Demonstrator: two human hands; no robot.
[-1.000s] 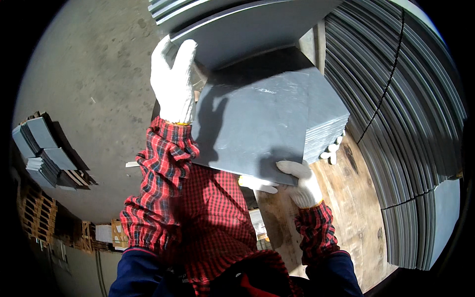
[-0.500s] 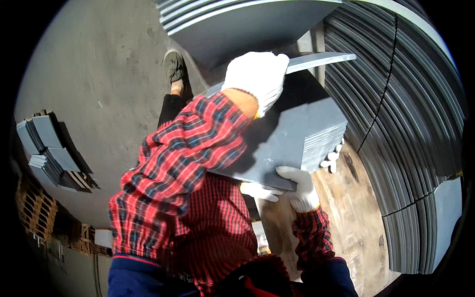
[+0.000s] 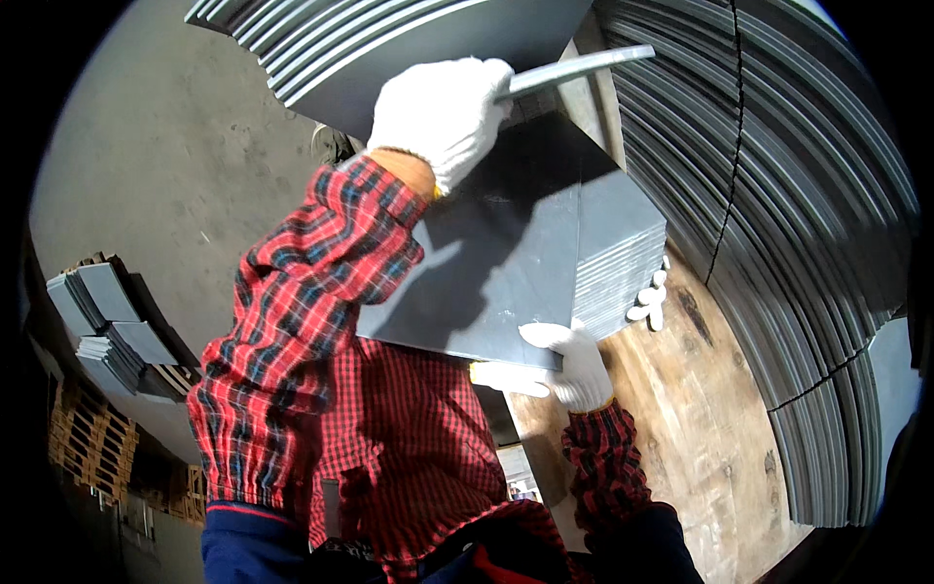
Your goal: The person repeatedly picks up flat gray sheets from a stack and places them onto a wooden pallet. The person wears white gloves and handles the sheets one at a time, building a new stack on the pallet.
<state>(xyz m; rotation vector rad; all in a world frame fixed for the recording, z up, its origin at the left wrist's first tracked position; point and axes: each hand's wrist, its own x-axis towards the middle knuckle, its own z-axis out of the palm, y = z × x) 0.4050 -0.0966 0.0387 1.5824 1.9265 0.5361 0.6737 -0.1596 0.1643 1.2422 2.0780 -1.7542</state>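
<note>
My left hand [image 3: 438, 117], in a white knit glove, is closed on the edge of a thin grey slab [image 3: 584, 70], seen nearly edge-on and slightly tilted. Below it lies a wide dark grey slab [image 3: 506, 263], partly in shadow. My right hand [image 3: 579, 365], gloved too, grips that slab's near corner, thumb on top and fingers underneath. Beside and under this slab is a stack of similar slabs [image 3: 623, 282] with pale edges. White glove fingers [image 3: 652, 297] show at the stack's right side; whose they are, or whether they are empty, I cannot tell.
Long rows of slabs on edge [image 3: 778, 204] curve along the right. More upright slabs [image 3: 389, 68] stand at the far side. A wooden board [image 3: 700, 409] lies beneath. Small slab piles [image 3: 112, 311] and wooden pallets [image 3: 92, 428] sit on the left floor. A shoe [image 3: 331, 146] partly shows.
My left hand and its slab have moved up and to the left in the picture, uncovering more of the wide slab. My right hand keeps its grip. The whole view has shifted somewhat.
</note>
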